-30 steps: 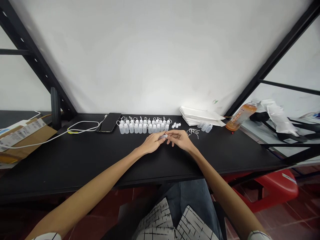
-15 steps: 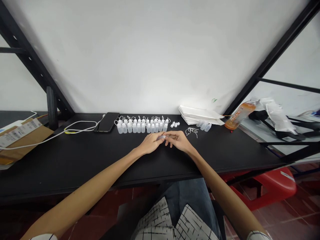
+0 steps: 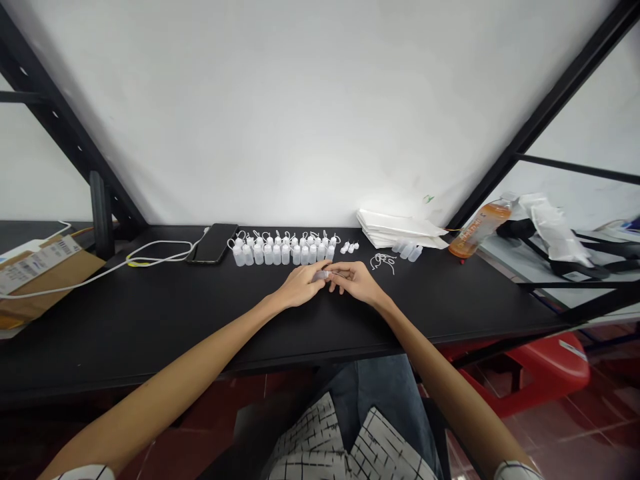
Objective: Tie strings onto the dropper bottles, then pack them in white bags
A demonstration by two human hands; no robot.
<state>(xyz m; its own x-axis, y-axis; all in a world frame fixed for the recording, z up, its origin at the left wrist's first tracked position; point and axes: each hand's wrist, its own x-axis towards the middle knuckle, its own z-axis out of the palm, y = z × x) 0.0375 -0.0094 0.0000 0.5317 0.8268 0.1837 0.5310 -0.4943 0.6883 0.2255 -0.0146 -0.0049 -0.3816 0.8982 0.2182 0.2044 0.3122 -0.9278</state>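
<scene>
My left hand (image 3: 300, 285) is closed around a small translucent squeeze bottle (image 3: 320, 275), which lies on its side with its neck toward the right. At that neck, the fingers of my right hand (image 3: 356, 280) pinch a small white part, mostly hidden by the fingertips. Just beyond my hands stand rows of capped bottles (image 3: 277, 255) with white looped straps. To their right lie a few white nozzle caps (image 3: 349, 247), a small pile of white straps (image 3: 383, 261) and several uncapped bottles (image 3: 411, 252) lying down.
A stack of white envelopes (image 3: 400, 228) lies against the wall, with an orange drink bottle (image 3: 480, 230) leaning right of it. A phone (image 3: 215, 244) on a white cable is at left, near a brown parcel (image 3: 45, 283). A red stool (image 3: 545, 373) stands below the right edge.
Both hands stay together at the same spot, with the fingers shifting only slightly around the bottle neck. The view has moved a little.
</scene>
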